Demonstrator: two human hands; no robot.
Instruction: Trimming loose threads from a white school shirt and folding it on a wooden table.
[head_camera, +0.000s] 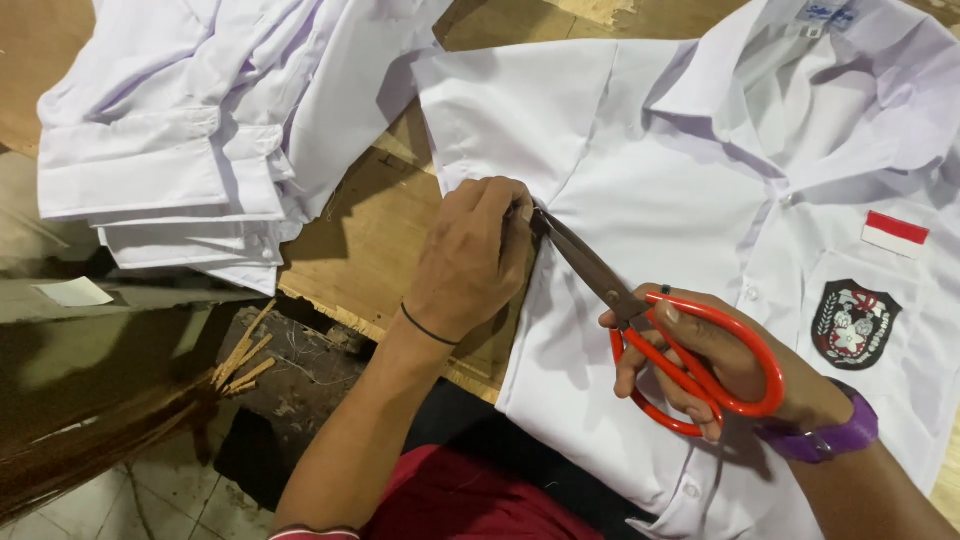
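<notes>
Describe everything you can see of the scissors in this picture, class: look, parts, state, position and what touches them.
The scissors have dark metal blades and glossy red-orange loop handles. The right hand grips the handles, fingers through the loops. The blades look nearly closed and point up-left, tips meeting the underarm seam of the white shirt, which lies flat on the wooden table. There the left hand pinches the fabric beside the tips.

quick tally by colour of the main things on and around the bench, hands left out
White: 2, the spread shirt pinched by the left hand, and the stack of folded shirts
Red-orange: 1, the scissors in the right hand
Purple: 1, the wristwatch
Black: 1, the wristband
Total: 5
</notes>
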